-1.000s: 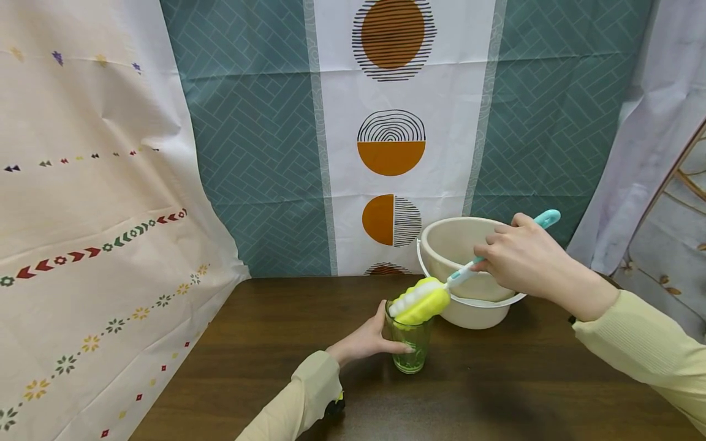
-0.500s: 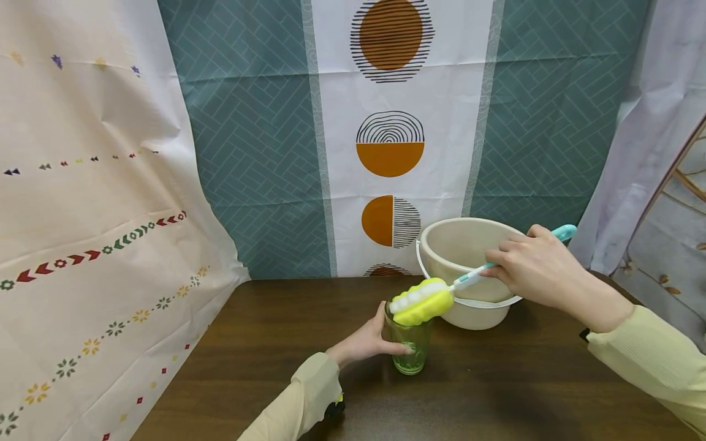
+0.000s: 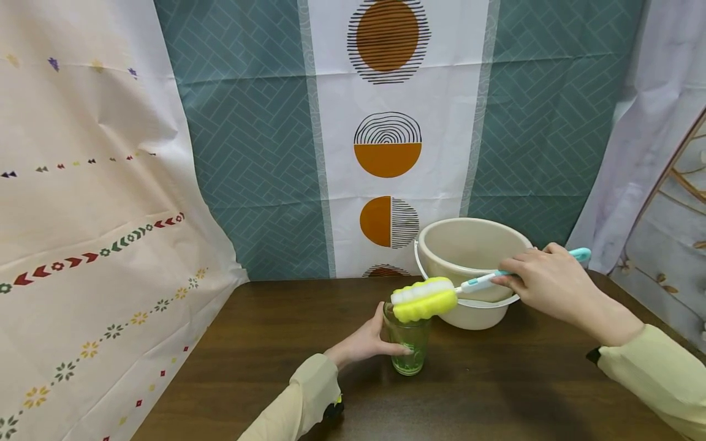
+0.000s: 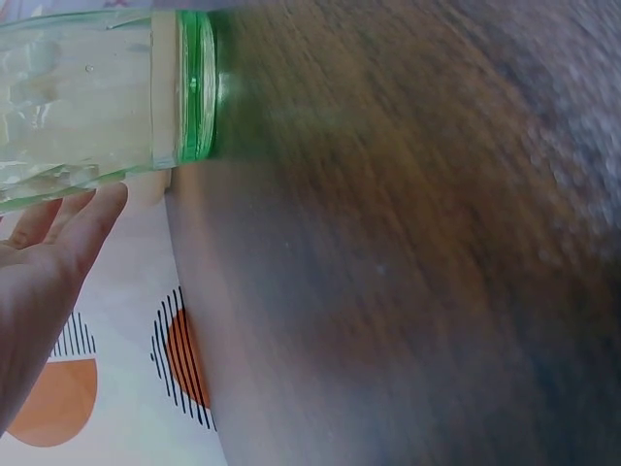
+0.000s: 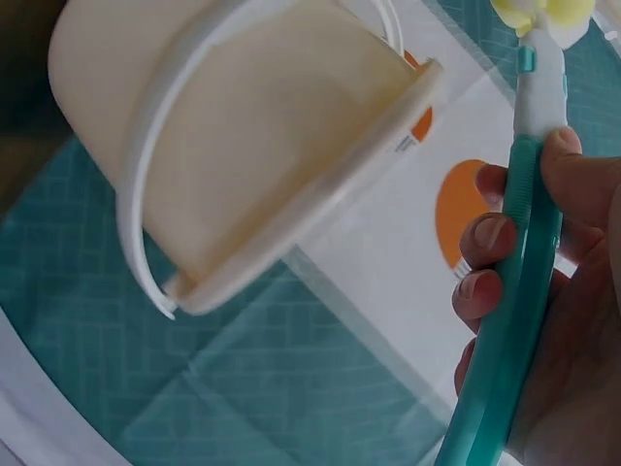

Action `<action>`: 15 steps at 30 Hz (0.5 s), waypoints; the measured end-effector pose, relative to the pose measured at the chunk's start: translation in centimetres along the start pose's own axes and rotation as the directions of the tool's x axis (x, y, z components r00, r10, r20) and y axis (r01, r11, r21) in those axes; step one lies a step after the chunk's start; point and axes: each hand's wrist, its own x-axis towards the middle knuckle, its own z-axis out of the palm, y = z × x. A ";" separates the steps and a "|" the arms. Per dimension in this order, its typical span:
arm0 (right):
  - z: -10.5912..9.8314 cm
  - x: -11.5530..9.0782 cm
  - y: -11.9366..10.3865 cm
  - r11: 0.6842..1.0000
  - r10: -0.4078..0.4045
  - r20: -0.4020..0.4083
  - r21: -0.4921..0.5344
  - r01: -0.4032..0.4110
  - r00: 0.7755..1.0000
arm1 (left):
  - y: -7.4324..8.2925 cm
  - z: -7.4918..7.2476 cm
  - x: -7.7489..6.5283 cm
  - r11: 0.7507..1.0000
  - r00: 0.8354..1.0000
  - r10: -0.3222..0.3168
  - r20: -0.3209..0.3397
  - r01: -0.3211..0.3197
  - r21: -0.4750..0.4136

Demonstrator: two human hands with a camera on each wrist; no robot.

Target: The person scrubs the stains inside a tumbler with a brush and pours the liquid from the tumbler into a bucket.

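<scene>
My left hand [image 3: 365, 342] grips a green-tinted drinking glass [image 3: 409, 350], thumb across its near side. The glass stands upright on the dark wooden table [image 3: 265, 343]; its thick base shows at the wood's surface in the left wrist view. Above it, my right hand [image 3: 554, 285] holds a bottle brush [image 5: 519, 262] by its teal handle, with fingers and thumb curled round it. The brush's yellow-and-white sponge head [image 3: 427, 301] lies nearly level and overlaps the glass's rim in the head view. No part of the sponge shows inside the glass.
A cream bucket [image 3: 474, 317] with a white carrying handle [image 5: 146, 184] stands behind the brush, near the table's back edge. A patterned teal and white curtain [image 3: 254, 153] hangs at the back. Pale patterned cloth [image 3: 110, 306] borders the left side.
The right hand has moved right and down, tipping the brush from a slant toward level. Its sponge head has come slightly out of the glass's mouth. The left hand and glass stay put.
</scene>
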 end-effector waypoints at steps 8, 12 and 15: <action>0.6 -1.5 -0.1 0.988 0.148 0.077 0.042 -0.152 0.986 | -0.2 0.0 0.1 0.999 0.999 0.033 0.008 -0.034 0.034; 0.7 -2.1 0.0 0.974 0.195 0.089 0.101 -0.204 0.977 | -0.2 0.0 0.1 0.999 1.000 0.023 0.014 -0.023 0.040; 0.6 -2.7 0.2 0.955 0.246 0.131 0.134 -0.263 0.960 | -0.2 0.0 0.2 0.999 1.000 0.017 0.018 -0.018 0.036</action>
